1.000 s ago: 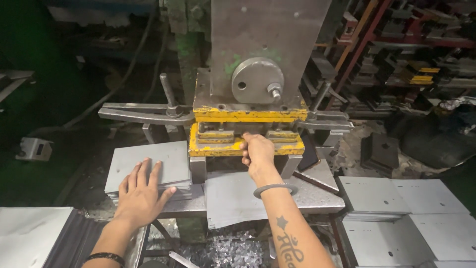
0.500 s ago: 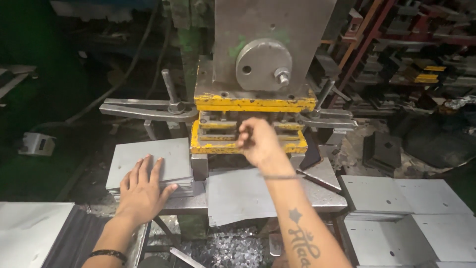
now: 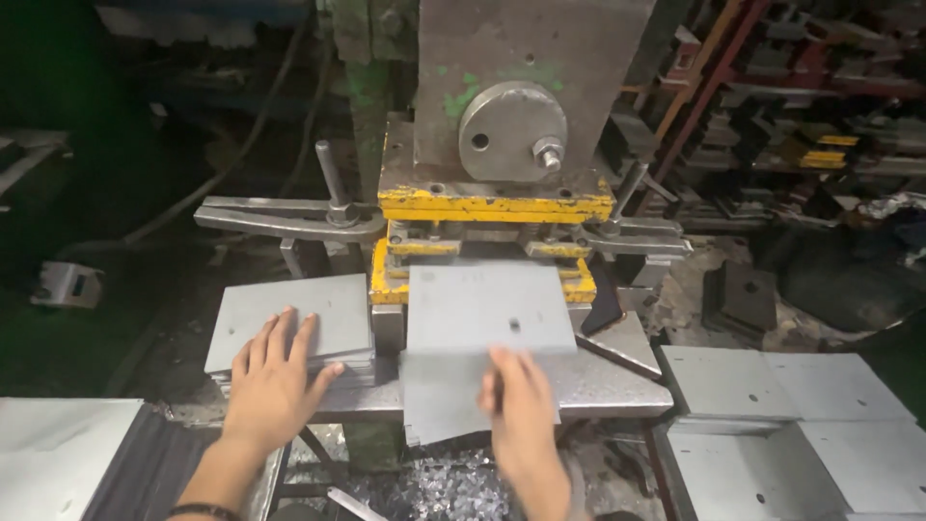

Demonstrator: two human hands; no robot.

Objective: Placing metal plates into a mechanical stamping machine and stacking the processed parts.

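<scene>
A grey sheet lay before the yellow die of the press, pinched at its near edge by the right hand. The left hand rested open, flat on the stack beside it.

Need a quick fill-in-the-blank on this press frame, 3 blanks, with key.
1. The left hand lies flat on a stack of grey metal ____.
2. The right hand holds a grey sheet that has one small ____ in it.
3. The die block above that sheet is painted ____.

Missing words: sheets; hole; yellow
</scene>
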